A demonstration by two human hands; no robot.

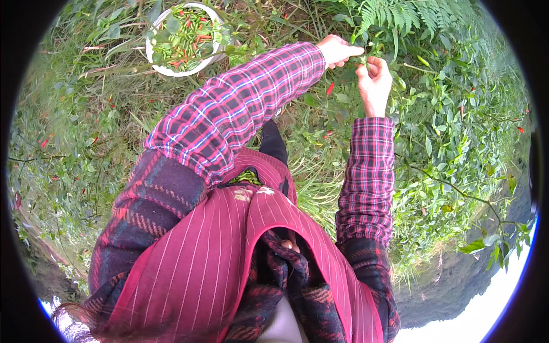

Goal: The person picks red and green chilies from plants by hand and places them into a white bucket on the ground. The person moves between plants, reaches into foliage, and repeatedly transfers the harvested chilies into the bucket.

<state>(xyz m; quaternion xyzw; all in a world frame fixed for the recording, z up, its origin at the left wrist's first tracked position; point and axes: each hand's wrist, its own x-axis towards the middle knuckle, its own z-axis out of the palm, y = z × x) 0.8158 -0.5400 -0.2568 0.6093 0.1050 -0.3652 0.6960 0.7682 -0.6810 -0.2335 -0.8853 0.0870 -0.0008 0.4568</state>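
Observation:
My left hand (339,51) reaches across to the upper right, its thumb and fingers pinched at a small sprig of a chili plant (372,46). Just below and to the right, my right hand (374,83) closes its fingertips on a green bit of the same sprig. The two hands are almost touching, and the fingers partly hide what lies between them. A red chili pepper (330,88) hangs below my left wrist. In the pocket of my red striped apron (180,257) lie several green chili peppers (246,177).
A white bucket (151,53) filled with green and red chilies stands in the grass at the upper left. A fern (401,17) grows beyond my hands. Chili foliage (454,128) spreads on the right, with a thin branch (454,188) crossing near my right sleeve.

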